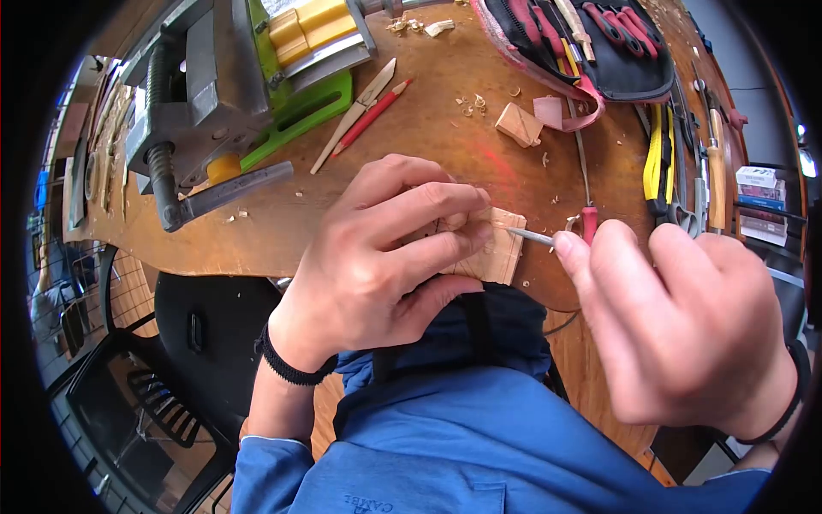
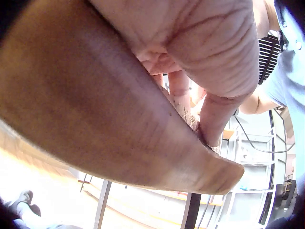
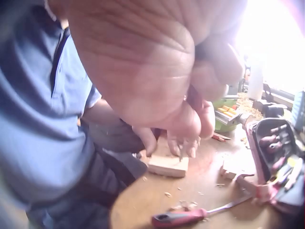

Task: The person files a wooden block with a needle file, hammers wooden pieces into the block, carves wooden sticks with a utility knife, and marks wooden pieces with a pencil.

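Note:
My left hand point(image 1: 368, 257) grips a flat, pale wooden block point(image 1: 507, 267) at the table's front edge, thumb along the near side and fingers bent over the top. In the right wrist view the block point(image 3: 169, 167) lies on the table with dark marks on its upper face. My right hand point(image 1: 685, 317) is curled round a carving tool, whose handle is hidden in the fist. Its thin metal blade point(image 1: 533, 235) points left, the tip over the block's top close to the left fingertips.
A bench vise point(image 1: 205, 111), a light wooden knife-shaped piece point(image 1: 370, 98) and a red pencil point(image 1: 373, 116) are at left. Beyond the block lie a small wood offcut point(image 1: 519, 126) and shavings. A red-handled tool point(image 3: 178, 218) and tool pouch point(image 1: 634, 64) are at right.

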Available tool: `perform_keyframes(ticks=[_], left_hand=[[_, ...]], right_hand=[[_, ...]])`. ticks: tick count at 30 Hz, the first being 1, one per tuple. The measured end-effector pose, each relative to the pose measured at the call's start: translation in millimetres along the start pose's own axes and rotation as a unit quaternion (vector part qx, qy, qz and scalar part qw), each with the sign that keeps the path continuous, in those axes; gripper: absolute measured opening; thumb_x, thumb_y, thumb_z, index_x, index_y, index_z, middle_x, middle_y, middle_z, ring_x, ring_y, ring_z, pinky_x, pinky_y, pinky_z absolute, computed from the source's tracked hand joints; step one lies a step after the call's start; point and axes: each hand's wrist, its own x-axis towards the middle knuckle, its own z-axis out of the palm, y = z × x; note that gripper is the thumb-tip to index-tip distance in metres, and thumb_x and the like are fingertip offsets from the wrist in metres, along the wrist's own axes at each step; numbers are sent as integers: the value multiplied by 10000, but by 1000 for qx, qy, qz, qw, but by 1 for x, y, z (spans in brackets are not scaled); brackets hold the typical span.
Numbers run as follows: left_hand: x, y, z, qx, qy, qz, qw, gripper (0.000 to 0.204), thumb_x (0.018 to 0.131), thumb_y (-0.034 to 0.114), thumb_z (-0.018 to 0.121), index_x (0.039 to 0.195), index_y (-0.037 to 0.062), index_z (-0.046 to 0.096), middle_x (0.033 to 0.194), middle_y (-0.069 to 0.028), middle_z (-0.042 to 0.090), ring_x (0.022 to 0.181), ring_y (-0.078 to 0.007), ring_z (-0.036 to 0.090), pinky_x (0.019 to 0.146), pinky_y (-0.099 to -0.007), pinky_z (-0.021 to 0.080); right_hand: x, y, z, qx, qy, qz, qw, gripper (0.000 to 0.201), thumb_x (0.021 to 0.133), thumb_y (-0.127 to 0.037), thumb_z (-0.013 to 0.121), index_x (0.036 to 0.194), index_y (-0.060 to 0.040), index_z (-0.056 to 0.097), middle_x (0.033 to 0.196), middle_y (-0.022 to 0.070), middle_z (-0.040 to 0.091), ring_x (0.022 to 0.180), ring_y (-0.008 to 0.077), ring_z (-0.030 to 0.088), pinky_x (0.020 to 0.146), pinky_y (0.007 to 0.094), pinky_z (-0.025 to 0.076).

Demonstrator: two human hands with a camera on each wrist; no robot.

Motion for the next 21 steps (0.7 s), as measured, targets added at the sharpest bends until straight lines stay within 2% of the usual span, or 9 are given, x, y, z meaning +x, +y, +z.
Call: perform_keyframes(ticks=[2,4,6,9,12,13,16,19,21], left_hand=[[0,0,0,-9,2,-3,1000,455,686,290,943,1060,56,835,1214,-100,794,1034,-342,703,910,-452,579],[0,0,-1,-14,1,-10,1000,460,685,299,943,1059,54,834,1213,-101,794,1032,-346,704,908,-452,580],[-1,-1,0,-12,6,-5,1000,468,681,300,942,1063,52,835,1212,-100,794,1024,-343,702,904,-450,578],[-1,-1,0,-11,9,-3,1000,482,673,301,942,1069,48,835,1207,-97,793,1007,-335,695,893,-447,575],[-2,-2,0,-10,7,-2,1000,493,663,296,943,1073,44,836,1201,-94,792,993,-328,688,879,-445,571],[-2,-2,0,-10,6,0,1000,496,657,292,944,1073,43,836,1199,-93,791,987,-325,685,872,-443,569],[-1,-1,0,-10,8,-3,1000,499,649,284,950,1072,44,838,1198,-95,792,992,-327,687,866,-440,571],[-1,0,0,-10,6,-6,1000,503,644,279,953,1076,47,840,1198,-96,793,998,-328,689,870,-439,575],[-1,-1,0,-10,7,-2,1000,504,643,281,954,1076,48,841,1198,-95,794,1001,-329,690,873,-439,577]], right_hand=[[-4,2,11,-48,17,-31,998,332,759,-40,841,1068,79,821,869,100,668,626,170,527,489,286,327],[-7,9,20,-114,84,-90,986,333,764,-67,819,1065,74,826,851,99,658,632,162,510,488,285,322],[-9,10,14,-94,60,-68,991,349,772,-86,786,1083,67,819,793,63,607,617,158,519,478,304,329],[-11,9,14,77,38,46,995,414,762,-61,736,1162,36,778,694,24,470,579,182,543,484,368,382],[-15,10,22,124,33,71,989,414,753,-39,740,1163,22,762,704,39,512,580,218,558,499,382,406],[-14,11,19,145,16,81,986,385,779,-5,741,1163,18,747,731,71,577,591,254,590,517,401,430],[-16,12,18,209,-12,111,972,347,831,23,735,1178,22,743,769,98,630,609,289,622,527,413,454],[-15,12,13,229,-55,129,963,306,880,48,723,1185,28,736,792,124,650,622,322,636,540,417,479],[-12,11,17,264,-30,136,954,305,882,59,723,1185,31,733,791,126,640,625,325,634,541,416,483]])
